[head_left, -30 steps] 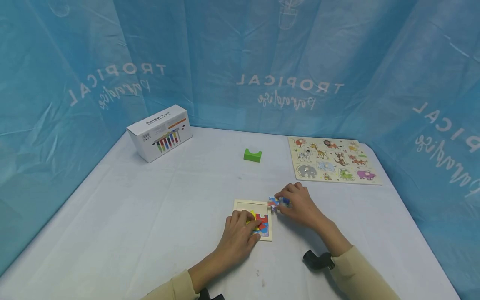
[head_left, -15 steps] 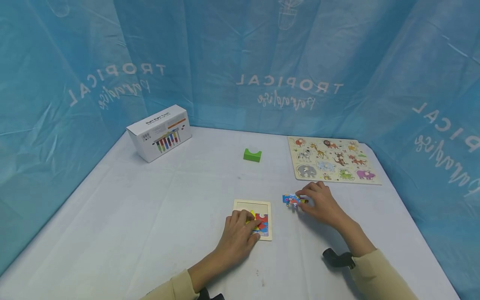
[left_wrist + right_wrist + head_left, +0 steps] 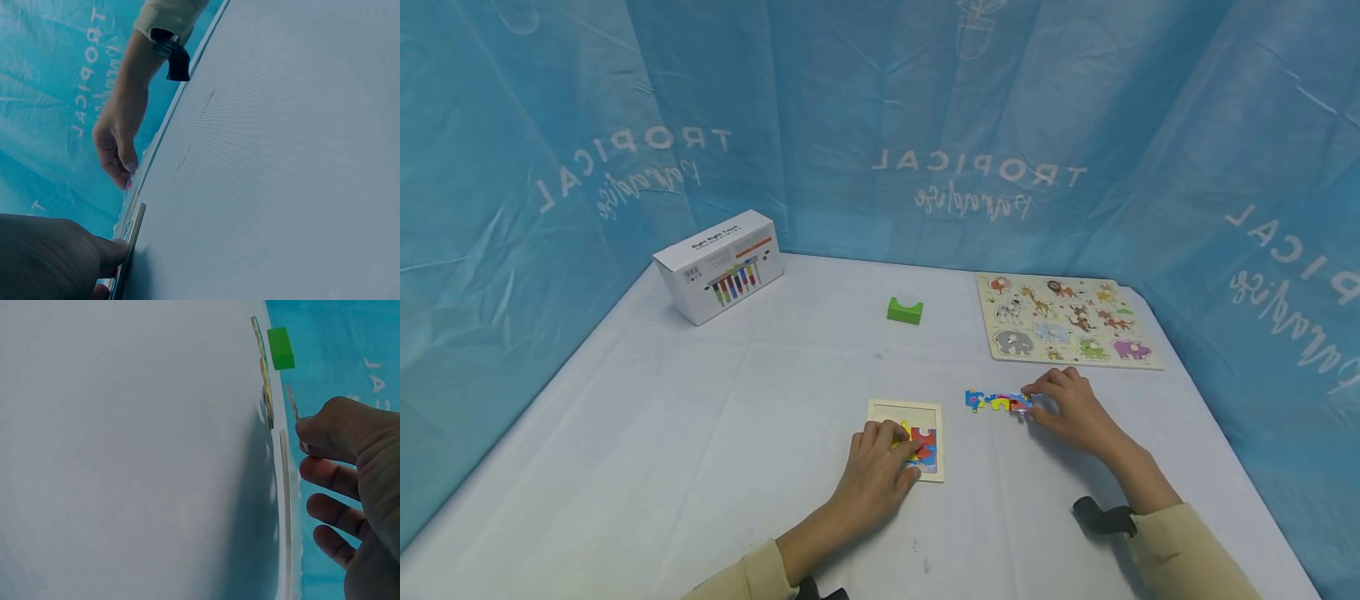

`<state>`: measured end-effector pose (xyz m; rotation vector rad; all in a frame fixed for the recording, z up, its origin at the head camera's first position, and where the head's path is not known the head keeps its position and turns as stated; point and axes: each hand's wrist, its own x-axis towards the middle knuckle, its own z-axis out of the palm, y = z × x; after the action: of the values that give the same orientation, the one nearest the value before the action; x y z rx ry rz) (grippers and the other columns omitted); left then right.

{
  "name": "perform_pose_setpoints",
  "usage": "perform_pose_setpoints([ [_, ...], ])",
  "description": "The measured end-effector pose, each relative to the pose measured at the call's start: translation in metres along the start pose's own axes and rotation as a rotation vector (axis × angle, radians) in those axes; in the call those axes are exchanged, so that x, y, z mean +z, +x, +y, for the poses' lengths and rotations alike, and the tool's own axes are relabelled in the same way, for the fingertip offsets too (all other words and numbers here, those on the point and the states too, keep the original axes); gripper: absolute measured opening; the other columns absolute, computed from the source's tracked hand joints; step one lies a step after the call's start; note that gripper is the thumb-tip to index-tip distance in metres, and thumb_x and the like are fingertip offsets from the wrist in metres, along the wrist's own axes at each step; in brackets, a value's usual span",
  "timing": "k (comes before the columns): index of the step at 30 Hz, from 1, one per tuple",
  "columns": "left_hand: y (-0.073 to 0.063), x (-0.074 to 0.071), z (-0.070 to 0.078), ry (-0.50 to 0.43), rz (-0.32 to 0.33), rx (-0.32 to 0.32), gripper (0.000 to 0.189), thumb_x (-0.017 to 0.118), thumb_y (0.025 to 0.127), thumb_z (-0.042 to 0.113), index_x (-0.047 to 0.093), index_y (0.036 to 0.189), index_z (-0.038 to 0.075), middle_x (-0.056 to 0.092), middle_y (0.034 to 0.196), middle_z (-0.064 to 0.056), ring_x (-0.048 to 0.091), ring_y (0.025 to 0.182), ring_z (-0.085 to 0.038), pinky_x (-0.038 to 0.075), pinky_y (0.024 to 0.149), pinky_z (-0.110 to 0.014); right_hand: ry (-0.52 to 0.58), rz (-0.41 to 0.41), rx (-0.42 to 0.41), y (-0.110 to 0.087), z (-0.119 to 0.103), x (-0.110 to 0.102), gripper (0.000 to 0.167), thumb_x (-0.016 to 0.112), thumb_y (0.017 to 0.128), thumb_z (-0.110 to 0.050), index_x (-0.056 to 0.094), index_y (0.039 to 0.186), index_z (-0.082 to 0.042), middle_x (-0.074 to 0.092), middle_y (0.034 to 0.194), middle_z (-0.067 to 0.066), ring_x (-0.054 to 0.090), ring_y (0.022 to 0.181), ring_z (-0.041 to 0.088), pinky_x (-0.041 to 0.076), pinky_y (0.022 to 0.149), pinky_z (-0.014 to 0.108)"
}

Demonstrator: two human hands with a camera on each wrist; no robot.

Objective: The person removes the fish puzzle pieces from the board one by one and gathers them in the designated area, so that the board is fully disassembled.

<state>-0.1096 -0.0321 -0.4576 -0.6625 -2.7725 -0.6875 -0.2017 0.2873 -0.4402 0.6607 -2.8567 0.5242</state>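
Nearest, two pale sleeves [image 3: 1187, 554] are seen at the frame's lower edge, a black mount [image 3: 1101, 518] worn at the right wrist. The left hand [image 3: 874, 471] is laid over a small tray [image 3: 891, 413] flat on the white table [image 3: 760, 383], fingers loosely bent and spread, thumb set at the near edge. Red, blue and yellow pieces [image 3: 929, 437] are partly covered by it. To the tray's right, a thin piece [image 3: 292, 401] is pinched between thumb and finger of the right hand [image 3: 1071, 410], the other fingers parted and bent. Loose pieces [image 3: 974, 400] are strung out just left of that hand. Beyond, an animal board [image 3: 990, 315] lies at right, a notched green block [image 3: 905, 312] mid-table, a white box [image 3: 718, 271] at left. Blue curtain [image 3: 850, 100] behind, lettering reversed.
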Motion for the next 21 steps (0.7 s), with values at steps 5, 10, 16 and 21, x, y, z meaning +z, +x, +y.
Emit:
perform_pose_setpoints([
  [5, 0.0, -0.001, 0.0, -0.005, 0.011, 0.002, 0.031, 0.065, 0.085, 0.023, 0.068, 0.114, 0.014, 0.054, 0.11, -0.002, 0.042, 0.102, -0.018, 0.033, 0.082, -0.034, -0.008, 0.02, -0.007, -0.003, 0.008, 0.001, 0.027, 0.073, 0.075, -0.01, 0.072, 0.102, -0.01, 0.062, 0.096, 0.005, 0.041, 0.089, 0.018, 0.03, 0.074, 0.035],
  [10, 0.0, 0.0, 0.0, -0.005, 0.021, 0.001, 0.031, 0.064, 0.084, 0.023, 0.069, 0.114, 0.015, 0.054, 0.109, -0.002, 0.042, 0.101, -0.019, 0.033, 0.082, -0.034, -0.004, 0.003, 0.018, -0.003, 0.013, 0.002, 0.028, 0.074, 0.075, -0.011, 0.072, 0.103, -0.009, 0.062, 0.097, 0.006, 0.042, 0.089, 0.02, 0.031, 0.075, 0.036],
  [16, 0.0, 0.0, 0.0, -0.011, 0.024, -0.001, 0.031, 0.064, 0.084, 0.022, 0.069, 0.113, 0.015, 0.054, 0.109, -0.002, 0.042, 0.101, -0.018, 0.033, 0.082, -0.034, -0.003, 0.002, 0.01, -0.004, 0.019, 0.006, 0.026, 0.073, 0.076, -0.011, 0.072, 0.102, -0.009, 0.062, 0.095, 0.006, 0.044, 0.089, 0.021, 0.032, 0.075, 0.037],
  [21, 0.0, 0.001, -0.001, -0.014, 0.016, -0.002, 0.031, 0.065, 0.084, 0.022, 0.069, 0.114, 0.015, 0.054, 0.11, -0.002, 0.042, 0.102, -0.019, 0.033, 0.083, -0.034, 0.006, 0.005, 0.009, -0.004, 0.022, 0.009, 0.025, 0.072, 0.078, -0.011, 0.072, 0.102, -0.009, 0.061, 0.094, 0.006, 0.044, 0.089, 0.02, 0.032, 0.074, 0.036],
])
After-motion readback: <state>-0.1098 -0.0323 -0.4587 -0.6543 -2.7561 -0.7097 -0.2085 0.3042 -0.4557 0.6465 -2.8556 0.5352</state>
